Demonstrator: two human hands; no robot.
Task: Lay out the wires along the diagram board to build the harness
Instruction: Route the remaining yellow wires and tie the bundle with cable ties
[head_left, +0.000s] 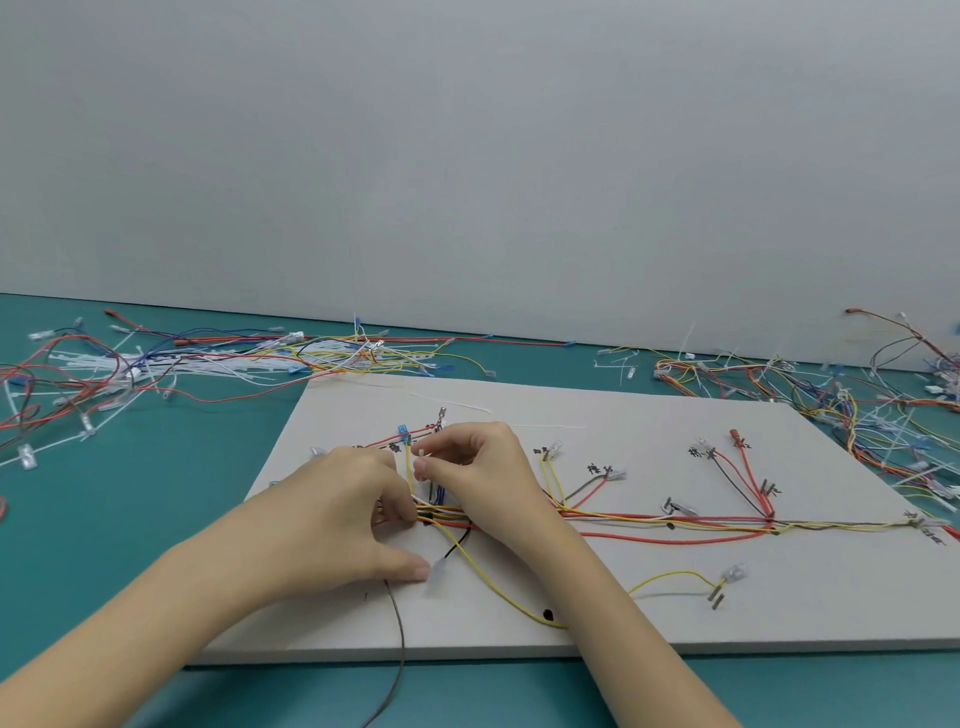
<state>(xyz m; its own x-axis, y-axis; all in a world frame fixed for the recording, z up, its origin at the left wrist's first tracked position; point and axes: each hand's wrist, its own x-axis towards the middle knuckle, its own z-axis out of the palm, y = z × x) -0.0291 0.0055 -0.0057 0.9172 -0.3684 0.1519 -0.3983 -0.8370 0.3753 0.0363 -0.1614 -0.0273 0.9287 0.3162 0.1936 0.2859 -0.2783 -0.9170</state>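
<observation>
A white diagram board (649, 613) lies on the teal table, with red, yellow, grey and black wires (675, 522) laid along its marked lines. My left hand (353, 514) rests on the board's left part, its fingers pinching the wire bundle (441, 512) where the lines meet. My right hand (483, 467) is just right of it, fingers curled and pinching a thin white strip over the same bundle. A yellow wire (498, 592) runs down from the bundle toward the front edge. A blue terminal (401, 430) sits just behind my hands.
A heap of loose wires and white cable ties (156, 364) covers the table at the back left. Another tangle of wires (857, 395) lies at the back right. A grey wire (400, 654) hangs over the board's front edge. A grey wall stands behind.
</observation>
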